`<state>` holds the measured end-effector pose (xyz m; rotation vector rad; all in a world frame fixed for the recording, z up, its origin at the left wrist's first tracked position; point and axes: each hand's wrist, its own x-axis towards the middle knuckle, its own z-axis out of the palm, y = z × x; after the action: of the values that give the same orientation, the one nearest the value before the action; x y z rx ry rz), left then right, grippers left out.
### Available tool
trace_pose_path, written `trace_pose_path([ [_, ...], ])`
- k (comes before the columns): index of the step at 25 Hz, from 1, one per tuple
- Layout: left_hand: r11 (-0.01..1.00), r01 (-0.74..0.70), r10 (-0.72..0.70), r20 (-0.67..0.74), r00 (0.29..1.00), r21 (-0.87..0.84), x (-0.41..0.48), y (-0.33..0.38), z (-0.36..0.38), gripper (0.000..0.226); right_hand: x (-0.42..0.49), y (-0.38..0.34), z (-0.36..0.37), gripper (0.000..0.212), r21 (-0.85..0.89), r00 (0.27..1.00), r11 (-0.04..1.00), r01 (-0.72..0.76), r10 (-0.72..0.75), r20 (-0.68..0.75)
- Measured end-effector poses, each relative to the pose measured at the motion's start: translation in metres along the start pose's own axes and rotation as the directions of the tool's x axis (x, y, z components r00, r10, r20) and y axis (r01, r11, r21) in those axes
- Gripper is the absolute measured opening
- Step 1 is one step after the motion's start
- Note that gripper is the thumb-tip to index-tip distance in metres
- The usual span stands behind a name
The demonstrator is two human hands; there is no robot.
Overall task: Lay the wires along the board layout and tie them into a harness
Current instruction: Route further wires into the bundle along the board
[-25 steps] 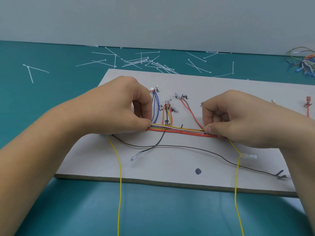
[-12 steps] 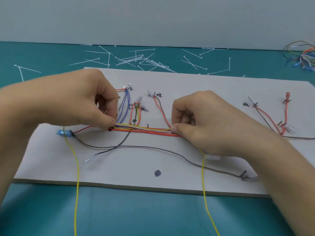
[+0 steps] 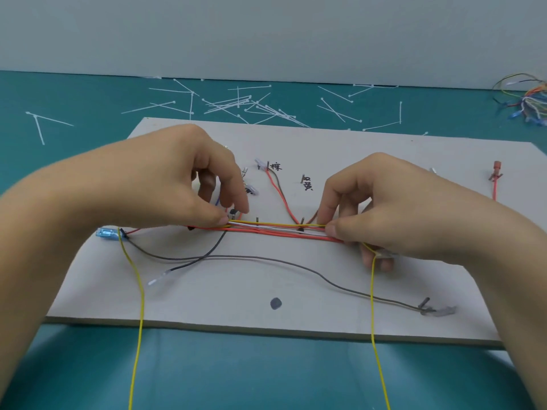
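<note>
A: Hands, what state?

B: The left hand (image 3: 177, 184) pinches the bundle of red, white and yellow wires (image 3: 278, 230) at its left end, thumb against forefinger. The right hand (image 3: 384, 208) pinches its right end. They are well apart, and the bundle runs straight between them.

A: Bundle position?

B: Across the middle of the flat grey board (image 3: 325, 291), past short dark pegs (image 3: 301, 224). A thin yellow wire (image 3: 139, 291) hangs over the near edge from each grip. A long grey wire (image 3: 266, 258) curves nearer. White cable ties (image 3: 236, 105) lie scattered on the teal tabletop (image 3: 74, 93) behind.

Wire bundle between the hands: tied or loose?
Loose. No tie shows round the wire bundle; left hand and right hand pinch its ends. Cable ties lie beyond the board.
</note>
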<state>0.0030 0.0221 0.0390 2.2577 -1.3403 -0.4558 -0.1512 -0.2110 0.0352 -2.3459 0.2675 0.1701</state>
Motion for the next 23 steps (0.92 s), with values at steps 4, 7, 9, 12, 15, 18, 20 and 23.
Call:
trace_pose_path([
  [4, 0.999, -0.031, 0.031, 0.004, 1.000, -0.034, 0.003, 0.004, 0.009, 0.032, 0.000, -0.001, 0.000, 0.020, -0.019, 0.999, 0.999, -0.036, 0.036, -0.019],
  [7, 0.995, -0.091, 0.093, 0.050, 0.994, -0.052, 0.005, 0.013, 0.021, 0.044, 0.002, -0.002, 0.000, 0.019, -0.093, 0.996, 0.995, -0.036, 0.028, -0.084],
  [9, 0.989, -0.147, 0.146, 0.060, 0.987, 0.012, 0.007, 0.020, 0.030, 0.046, 0.004, -0.001, 0.000, 0.017, -0.112, 0.992, 0.993, -0.044, 0.030, -0.124],
  [12, 0.980, -0.191, 0.189, 0.042, 0.981, 0.052, 0.009, 0.026, 0.035, 0.038, 0.005, 0.001, 0.001, 0.008, -0.121, 0.983, 0.990, -0.073, 0.051, -0.175],
  [15, 0.983, -0.178, 0.178, -0.015, 0.984, 0.036, 0.012, 0.026, 0.038, 0.028, 0.007, 0.003, 0.001, 0.009, -0.095, 0.969, 0.991, -0.099, 0.074, -0.235],
  [18, 0.993, -0.119, 0.116, -0.158, 0.980, -0.005, 0.019, 0.031, 0.048, 0.016, 0.009, 0.004, 0.000, 0.011, -0.050, 0.957, 0.991, -0.123, 0.105, -0.271],
  [20, 0.995, -0.095, 0.099, -0.199, 0.975, 0.031, 0.023, 0.034, 0.052, 0.018, 0.009, 0.004, 0.001, 0.016, -0.021, 0.955, 0.992, -0.124, 0.114, -0.275],
  [23, 0.997, -0.074, 0.078, -0.190, 0.979, 0.032, 0.024, 0.035, 0.053, 0.018, 0.011, 0.005, 0.003, 0.028, 0.018, 0.942, 0.992, -0.125, 0.125, -0.310],
])
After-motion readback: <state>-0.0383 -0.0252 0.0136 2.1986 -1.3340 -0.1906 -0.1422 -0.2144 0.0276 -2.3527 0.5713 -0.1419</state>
